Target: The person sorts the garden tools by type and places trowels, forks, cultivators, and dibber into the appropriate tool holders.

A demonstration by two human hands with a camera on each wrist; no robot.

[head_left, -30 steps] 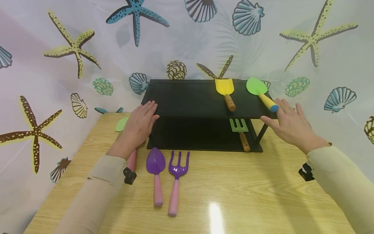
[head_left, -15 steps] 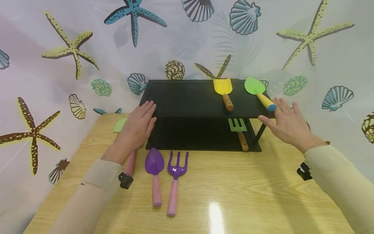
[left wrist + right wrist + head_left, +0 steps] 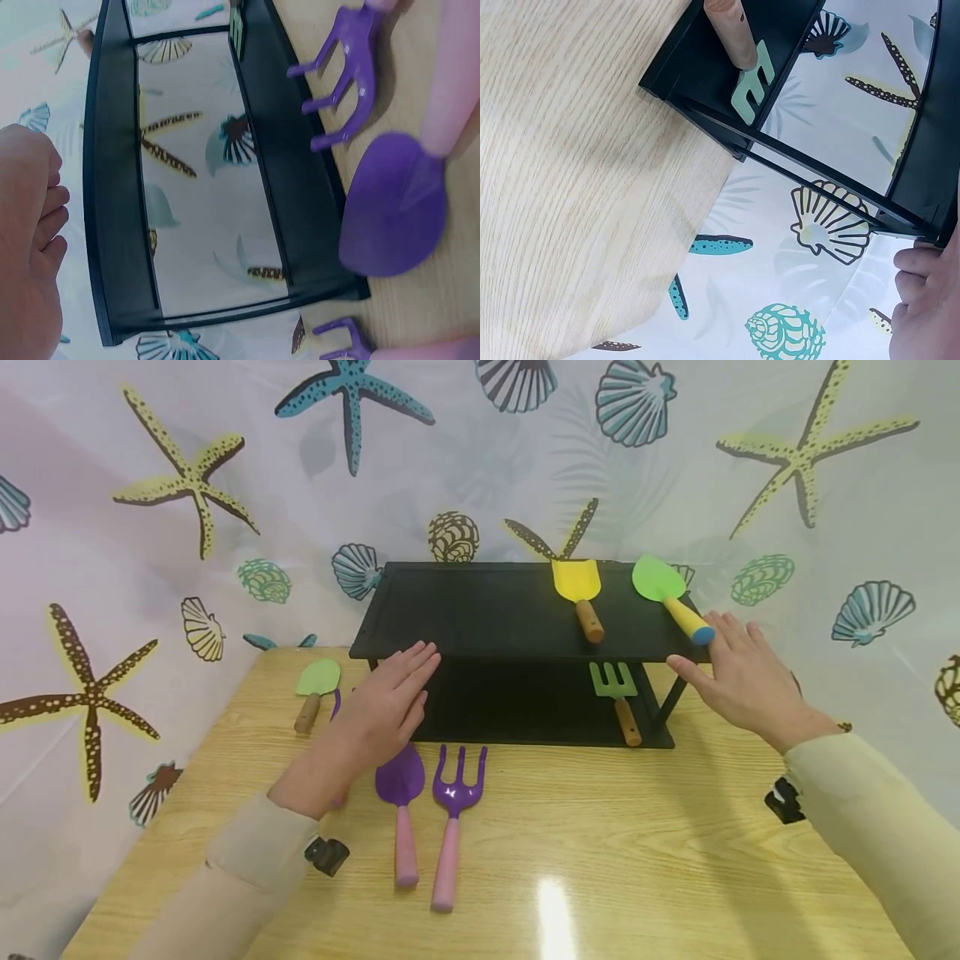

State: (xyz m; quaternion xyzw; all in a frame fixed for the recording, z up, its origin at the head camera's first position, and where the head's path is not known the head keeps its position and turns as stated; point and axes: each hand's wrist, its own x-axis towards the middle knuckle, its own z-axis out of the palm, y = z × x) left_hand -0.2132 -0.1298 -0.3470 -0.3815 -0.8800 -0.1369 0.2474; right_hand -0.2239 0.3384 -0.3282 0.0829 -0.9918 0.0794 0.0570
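Note:
A black two-tier rack [image 3: 465,610] stands at the back of the table. My left hand [image 3: 378,714], fingers extended and close together, is in front of the rack's front left corner; the left wrist view shows it apart from the rack. My right hand [image 3: 750,685] touches the top tier's right end, its fingers extended, beside a light green trowel [image 3: 658,579] with a yellow handle. A yellow shovel [image 3: 577,581] lies left of that trowel. On the lower tier lies a green hand fork [image 3: 617,681]. A purple trowel [image 3: 400,781] and a purple hand fork [image 3: 458,795] lie before the rack.
Left of the rack, a light green garden tool [image 3: 318,677] with a wooden handle lies on the wooden table [image 3: 600,843]. Another purple fork [image 3: 349,341] with a pink handle is beside it, mostly hidden by my left hand in the head view. A patterned curtain [image 3: 480,468] hangs behind.
My left hand has come off the rack's left end and moved right and toward me, uncovering the green tool at the left. My right hand stays at the right end.

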